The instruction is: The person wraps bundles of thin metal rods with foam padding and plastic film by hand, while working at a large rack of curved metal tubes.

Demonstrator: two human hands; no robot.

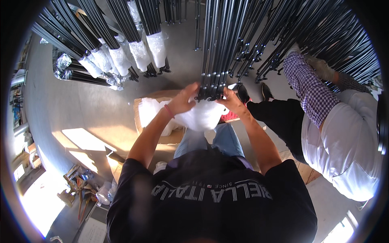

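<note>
Room: my hands work tight under the hanging black poles (214,48); a co-worker (344,133) crowds beside them.
Left hand (182,99): clamped on white wrap (200,115).
Right hand (231,101): gripping the same wrap at the pole ends.

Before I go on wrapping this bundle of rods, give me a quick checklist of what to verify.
1. Left hand on the white wrap: ok.
2. Right hand at the ends of the rod bundle: ok.
3. Wrap covers the rod ends: not ok, the tips show above it.
4. Box under the wrap: ok.
5. Room from the co-worker on the right: not ok, close by.
6. Wrap untorn: cannot tell.
</note>
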